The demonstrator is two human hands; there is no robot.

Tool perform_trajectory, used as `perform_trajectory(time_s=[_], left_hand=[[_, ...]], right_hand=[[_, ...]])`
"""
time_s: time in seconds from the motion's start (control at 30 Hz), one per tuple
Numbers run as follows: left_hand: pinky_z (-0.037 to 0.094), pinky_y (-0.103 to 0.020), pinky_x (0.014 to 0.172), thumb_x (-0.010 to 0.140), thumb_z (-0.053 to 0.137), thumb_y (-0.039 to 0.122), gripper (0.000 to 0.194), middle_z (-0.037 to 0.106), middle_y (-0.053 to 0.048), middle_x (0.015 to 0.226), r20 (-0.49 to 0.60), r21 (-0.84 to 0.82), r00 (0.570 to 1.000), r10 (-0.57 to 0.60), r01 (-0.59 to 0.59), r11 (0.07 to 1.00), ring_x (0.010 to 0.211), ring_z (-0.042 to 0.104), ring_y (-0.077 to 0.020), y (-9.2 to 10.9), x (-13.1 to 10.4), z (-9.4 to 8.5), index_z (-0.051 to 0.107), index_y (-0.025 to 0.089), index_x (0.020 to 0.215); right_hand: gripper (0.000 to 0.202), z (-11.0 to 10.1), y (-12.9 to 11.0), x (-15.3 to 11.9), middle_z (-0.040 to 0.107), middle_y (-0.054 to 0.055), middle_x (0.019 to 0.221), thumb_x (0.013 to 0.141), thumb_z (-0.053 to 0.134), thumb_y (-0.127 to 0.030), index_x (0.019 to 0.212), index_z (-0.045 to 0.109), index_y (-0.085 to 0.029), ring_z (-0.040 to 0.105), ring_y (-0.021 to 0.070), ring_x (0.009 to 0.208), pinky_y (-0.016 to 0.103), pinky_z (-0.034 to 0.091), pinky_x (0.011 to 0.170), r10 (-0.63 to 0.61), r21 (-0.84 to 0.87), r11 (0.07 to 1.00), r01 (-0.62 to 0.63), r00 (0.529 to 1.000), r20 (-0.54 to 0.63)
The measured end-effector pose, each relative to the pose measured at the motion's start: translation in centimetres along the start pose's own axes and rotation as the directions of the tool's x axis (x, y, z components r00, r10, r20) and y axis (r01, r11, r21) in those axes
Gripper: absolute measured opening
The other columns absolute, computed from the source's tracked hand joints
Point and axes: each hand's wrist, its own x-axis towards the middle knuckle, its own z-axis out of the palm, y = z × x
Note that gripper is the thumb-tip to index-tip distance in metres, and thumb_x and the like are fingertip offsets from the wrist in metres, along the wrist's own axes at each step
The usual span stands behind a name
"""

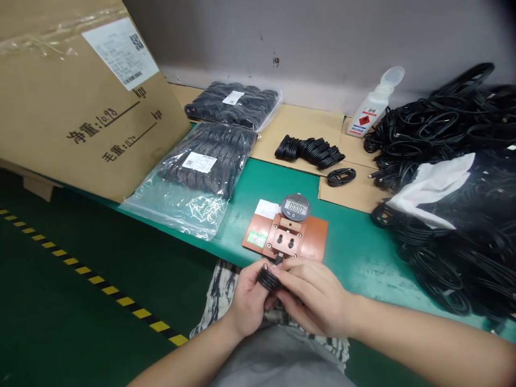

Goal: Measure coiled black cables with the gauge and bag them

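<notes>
A coiled black cable (267, 279) is held between both hands close to the bench's front edge. My left hand (250, 298) is closed around the left side of the coil. My right hand (312, 293) pinches the coil's right side and the cable's dark plug (279, 259). That plug is at the front of a copper-coloured test fixture (287, 242); whether it sits inside the fixture I cannot tell. On top of the fixture a round digital gauge (295, 207) reads 00.00.
Bagged cable coils (201, 161) lie left of the fixture, beside a large carton (80, 107). Behind it, several tied coils (308, 150) and a single coil (341, 177) rest on cardboard. A white bottle (371, 110) and a heap of black cables (439, 129) stand right.
</notes>
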Motion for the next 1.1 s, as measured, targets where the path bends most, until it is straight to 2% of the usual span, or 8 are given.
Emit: perform_trajectory(time_s=[0.2, 0.67, 0.83, 0.97, 1.03, 1.1], left_hand=[[0.026, -0.022, 0.043, 0.091, 0.057, 0.054, 0.045, 0.040, 0.006, 0.048, -0.005, -0.054, 1.000, -0.025, 0.024, 0.998, 0.043, 0.033, -0.0080, -0.2, 0.2, 0.1, 0.044, 0.020, 0.065], [0.027, -0.020, 0.038, 0.084, 0.064, 0.057, 0.046, 0.040, 0.007, 0.045, -0.096, -0.114, 0.990, -0.101, 0.090, 0.989, 0.037, 0.032, -0.0061, 0.4, 0.5, 0.7, 0.050, 0.018, 0.064], [0.029, -0.020, 0.039, 0.081, 0.067, 0.056, 0.044, 0.041, 0.007, 0.043, -0.123, -0.143, 0.986, -0.110, 0.092, 0.985, 0.037, 0.033, -0.0065, 0.5, 0.4, 1.0, 0.052, 0.018, 0.063], [0.031, -0.020, 0.040, 0.081, 0.067, 0.056, 0.043, 0.042, 0.007, 0.042, -0.134, -0.168, 0.983, -0.124, 0.100, 0.981, 0.037, 0.034, -0.0066, 0.4, 0.3, 1.1, 0.055, 0.017, 0.066], [0.030, -0.019, 0.040, 0.082, 0.067, 0.055, 0.042, 0.042, 0.007, 0.042, -0.135, -0.176, 0.983, -0.123, 0.098, 0.979, 0.037, 0.034, -0.0062, 0.3, 0.3, 1.0, 0.056, 0.017, 0.067], [0.030, -0.018, 0.040, 0.082, 0.068, 0.054, 0.041, 0.044, 0.007, 0.043, -0.135, -0.178, 0.983, -0.123, 0.098, 0.979, 0.037, 0.035, -0.0060, 0.3, 0.3, 1.0, 0.057, 0.017, 0.068]], right_hand=[[0.047, 0.0, 0.0, -0.3, 0.070, 0.013, 0.093, 0.091, 0.052, -0.010, 0.138, 0.049, -0.007, 0.068, 0.0241, 0.096, 0.035, 0.062, 0.079, 0.025, -0.017, 1.000, -0.025, 1.000, 0.009], [0.058, 0.2, 0.1, -0.8, 0.067, 0.015, 0.108, 0.092, 0.051, -0.010, 0.148, 0.036, -0.011, 0.065, 0.0248, 0.107, 0.036, 0.061, 0.083, 0.077, -0.023, 0.997, -0.077, 0.997, 0.007], [0.051, 0.1, 0.1, -0.9, 0.068, 0.012, 0.093, 0.093, 0.049, -0.012, 0.143, 0.042, -0.012, 0.067, 0.0231, 0.086, 0.034, 0.060, 0.068, 0.124, 0.011, 0.992, -0.124, 0.992, 0.002], [0.056, 0.1, 0.4, -0.6, 0.073, 0.007, 0.090, 0.092, 0.045, -0.007, 0.147, 0.033, -0.014, 0.070, 0.0180, 0.076, 0.030, 0.057, 0.065, 0.148, 0.232, 0.958, -0.171, 0.983, 0.112], [0.060, 0.1, 0.5, -0.4, 0.075, 0.004, 0.089, 0.091, 0.045, -0.005, 0.148, 0.029, -0.014, 0.072, 0.0159, 0.074, 0.027, 0.057, 0.065, 0.151, 0.310, 0.933, -0.183, 0.981, 0.125], [0.059, 0.0, 0.5, -0.4, 0.074, 0.002, 0.082, 0.091, 0.047, -0.004, 0.147, 0.032, -0.014, 0.070, 0.0146, 0.066, 0.025, 0.054, 0.059, 0.171, 0.333, 0.921, -0.199, 0.979, 0.112]])
